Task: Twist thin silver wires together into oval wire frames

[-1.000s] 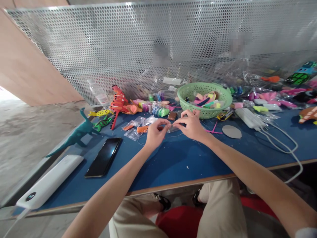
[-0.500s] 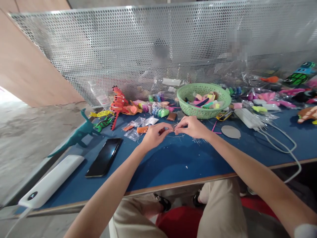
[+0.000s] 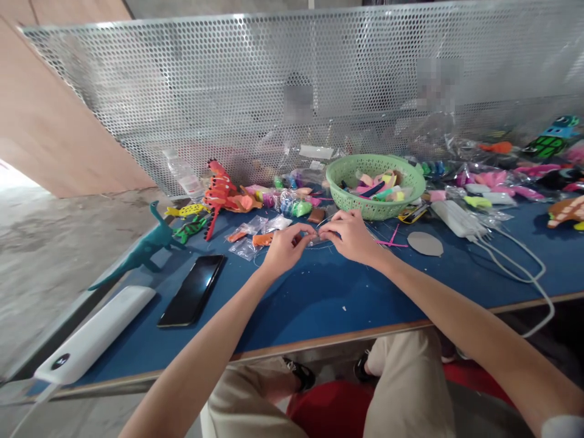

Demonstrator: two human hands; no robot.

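Observation:
My left hand (image 3: 285,246) and my right hand (image 3: 350,234) meet over the blue table (image 3: 319,292), fingertips pinched together on a small clear piece (image 3: 316,239) too small to name. Thin wire strands (image 3: 365,258) lie on the table beside my right wrist. Small clear bags with orange pieces (image 3: 253,234) lie just left of my left hand. A green basket (image 3: 375,184) holding coloured foam parts stands right behind my right hand.
A black phone (image 3: 191,289) and a white power bank (image 3: 89,340) lie at the left. Toy dinosaurs, teal (image 3: 141,246) and orange (image 3: 219,191), stand at the back left. A grey disc (image 3: 424,243), white chargers with cables (image 3: 460,219) and bagged parts are on the right. A perforated metal screen (image 3: 292,85) backs the table.
Both hands have stayed pinched together at the same spot; my right hand shifted slightly, its fingers working on the small piece. Nothing else moved.

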